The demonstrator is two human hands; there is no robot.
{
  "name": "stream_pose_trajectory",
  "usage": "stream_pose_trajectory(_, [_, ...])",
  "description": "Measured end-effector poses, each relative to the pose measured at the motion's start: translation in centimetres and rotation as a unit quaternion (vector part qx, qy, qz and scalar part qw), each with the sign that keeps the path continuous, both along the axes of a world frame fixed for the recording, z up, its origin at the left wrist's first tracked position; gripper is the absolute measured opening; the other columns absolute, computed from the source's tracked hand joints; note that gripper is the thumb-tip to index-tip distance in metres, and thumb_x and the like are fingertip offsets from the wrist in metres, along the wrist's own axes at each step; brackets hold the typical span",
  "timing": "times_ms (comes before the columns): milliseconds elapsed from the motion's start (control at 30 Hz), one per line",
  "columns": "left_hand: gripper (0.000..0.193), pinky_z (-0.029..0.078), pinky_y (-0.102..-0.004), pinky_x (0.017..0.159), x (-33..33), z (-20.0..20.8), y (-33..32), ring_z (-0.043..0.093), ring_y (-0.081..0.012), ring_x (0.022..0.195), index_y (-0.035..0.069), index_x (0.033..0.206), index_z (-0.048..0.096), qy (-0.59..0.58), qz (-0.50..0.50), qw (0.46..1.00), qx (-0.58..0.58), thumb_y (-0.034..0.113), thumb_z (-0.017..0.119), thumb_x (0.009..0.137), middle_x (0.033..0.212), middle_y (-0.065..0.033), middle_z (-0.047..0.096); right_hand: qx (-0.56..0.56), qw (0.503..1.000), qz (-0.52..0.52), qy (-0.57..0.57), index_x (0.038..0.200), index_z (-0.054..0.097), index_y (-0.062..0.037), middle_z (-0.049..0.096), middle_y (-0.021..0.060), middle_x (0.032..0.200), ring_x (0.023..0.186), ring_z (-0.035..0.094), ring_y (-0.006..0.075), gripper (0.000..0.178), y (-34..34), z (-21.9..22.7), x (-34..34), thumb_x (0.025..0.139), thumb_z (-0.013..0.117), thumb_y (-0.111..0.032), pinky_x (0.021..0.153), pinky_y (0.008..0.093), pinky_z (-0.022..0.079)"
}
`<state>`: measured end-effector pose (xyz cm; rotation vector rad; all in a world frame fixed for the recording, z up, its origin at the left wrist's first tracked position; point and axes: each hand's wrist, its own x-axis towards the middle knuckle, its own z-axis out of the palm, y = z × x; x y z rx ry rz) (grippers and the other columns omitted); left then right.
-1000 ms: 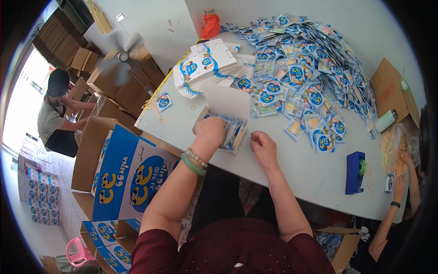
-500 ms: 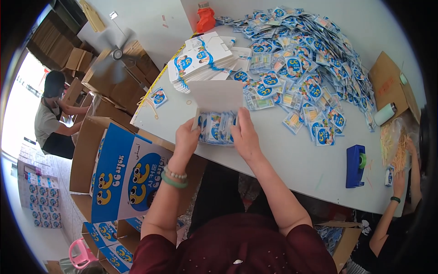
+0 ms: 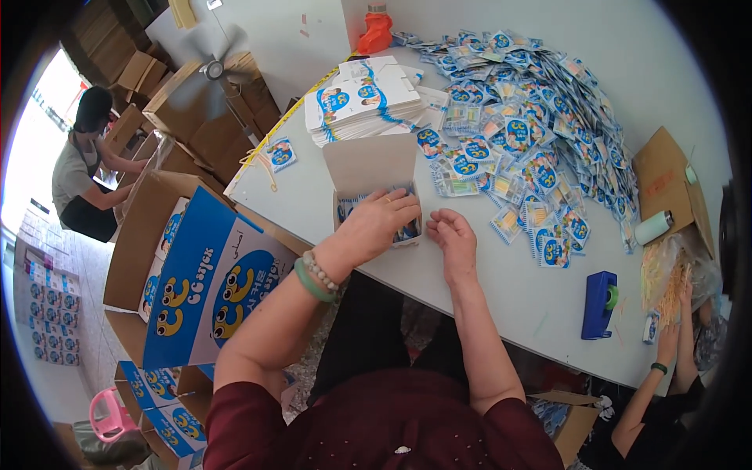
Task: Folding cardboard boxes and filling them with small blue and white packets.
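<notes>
A small white carton (image 3: 371,163) stands at the table's near edge, its lid raised at the back. Small blue-and-white packets (image 3: 349,203) fill it in a row, partly hidden by my hand. My left hand (image 3: 373,225) lies over the packets with its fingers stretched flat across their tops. Just right of the carton, my right hand (image 3: 454,244) rests above the table, fingers loosely bent and nothing visible in them. Behind the carton is a stack of flat printed white cartons (image 3: 362,100).
A large heap of packets (image 3: 540,133) covers the back right. A blue tape dispenser (image 3: 598,305) stands on the right, near a co-worker's hands (image 3: 670,333) at a bag of thin sticks. Left of me is an open shipping box (image 3: 184,290); beyond it are a fan (image 3: 213,70) and another person (image 3: 90,172).
My left hand has moved from the carton's left side onto the packets inside. My right hand has let go of the carton's right side and sits beside it.
</notes>
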<state>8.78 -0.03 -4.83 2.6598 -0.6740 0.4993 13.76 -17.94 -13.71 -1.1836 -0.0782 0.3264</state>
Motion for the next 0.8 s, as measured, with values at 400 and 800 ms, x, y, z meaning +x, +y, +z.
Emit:
stream_pose_trajectory(400, [0.018,0.041,-0.0422,0.099,0.1,-1.3,0.8,0.049,-0.0345,0.118,0.004,0.096,0.054,0.101,-0.035,0.993,0.045,0.002,0.054,0.079,0.114,-0.0117,0.056,-0.118,0.989,0.013,-0.092,0.106,0.058,0.0004,0.063,0.0105,0.101,0.095,0.062,0.0193,0.024,-0.2,-1.5,0.0,0.082,0.056,-0.005,0.083,0.0300,0.049])
stream_pose_trajectory(800, [0.053,0.022,-0.0457,0.110,0.3,-3.3,5.4,0.029,-0.0348,0.135,0.008,0.133,0.047,0.319,0.011,0.947,-0.022,0.034,0.057,0.088,0.141,-0.0166,0.039,-0.300,0.840,-0.073,-0.446,0.104,0.061,-0.0019,0.062,0.0157,0.106,0.101,0.058,0.0290,0.023,-2.6,-1.1,1.9,0.083,0.053,-0.005,0.088,0.0368,0.046])
